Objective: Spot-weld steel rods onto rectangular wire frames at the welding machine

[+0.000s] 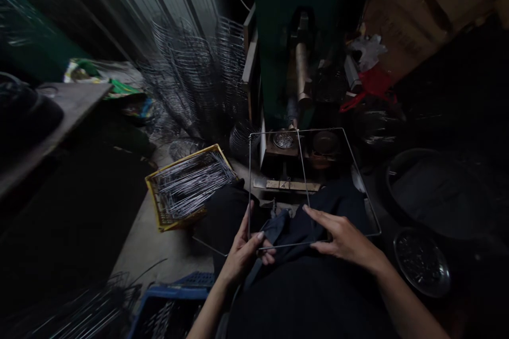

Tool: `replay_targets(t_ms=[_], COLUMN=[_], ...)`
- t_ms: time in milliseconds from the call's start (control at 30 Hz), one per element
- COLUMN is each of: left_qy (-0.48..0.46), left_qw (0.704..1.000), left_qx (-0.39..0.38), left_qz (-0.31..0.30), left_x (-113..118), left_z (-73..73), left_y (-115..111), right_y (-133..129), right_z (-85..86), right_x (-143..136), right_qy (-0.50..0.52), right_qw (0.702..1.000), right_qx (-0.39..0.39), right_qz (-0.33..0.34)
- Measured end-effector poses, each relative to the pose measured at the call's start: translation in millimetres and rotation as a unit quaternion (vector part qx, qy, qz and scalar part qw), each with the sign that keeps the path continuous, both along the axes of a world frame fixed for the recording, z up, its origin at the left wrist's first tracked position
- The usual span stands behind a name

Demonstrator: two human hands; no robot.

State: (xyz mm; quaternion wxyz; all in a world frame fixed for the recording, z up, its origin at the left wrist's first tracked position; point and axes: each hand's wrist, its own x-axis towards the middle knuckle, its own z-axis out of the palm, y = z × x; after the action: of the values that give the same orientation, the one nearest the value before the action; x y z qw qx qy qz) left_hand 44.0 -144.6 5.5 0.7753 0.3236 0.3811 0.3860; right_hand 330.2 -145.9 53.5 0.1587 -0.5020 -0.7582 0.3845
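Note:
A thin rectangular wire frame (350, 154) lies out in front of me over my dark-clothed lap, with one cross wire (303, 169) running from its far side to its near side. My left hand (244, 248) pinches the frame's near left corner. My right hand (338, 235) rests on the near edge where the cross wire meets it, fingers closed over the wire. The frame's far edge reaches a green machine (296, 37) with a brass-coloured cylinder (302, 71) above a small round die (283, 140).
A yellow crate (157, 204) of straight wires sits at my left. Stacked wire racks (199, 74) lean against a corrugated wall. A blue crate (167, 302) is near my left elbow. A round metal dish (422, 262) and a dark basin (437, 190) lie at right.

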Motion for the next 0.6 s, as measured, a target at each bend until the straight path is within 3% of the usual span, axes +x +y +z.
replay_targets(t_ms=[600], left_qy=[-0.014], left_qw=[1.000], left_qx=[-0.001], left_qz=[0.005], left_x=[3.0], left_z=[-2.6], left_y=[5.2], right_y=[7.6], right_z=[-2.9], right_x=[2.1], right_qy=[-0.007], right_qw=[1.000], right_qx=[0.011], right_qz=[0.007])
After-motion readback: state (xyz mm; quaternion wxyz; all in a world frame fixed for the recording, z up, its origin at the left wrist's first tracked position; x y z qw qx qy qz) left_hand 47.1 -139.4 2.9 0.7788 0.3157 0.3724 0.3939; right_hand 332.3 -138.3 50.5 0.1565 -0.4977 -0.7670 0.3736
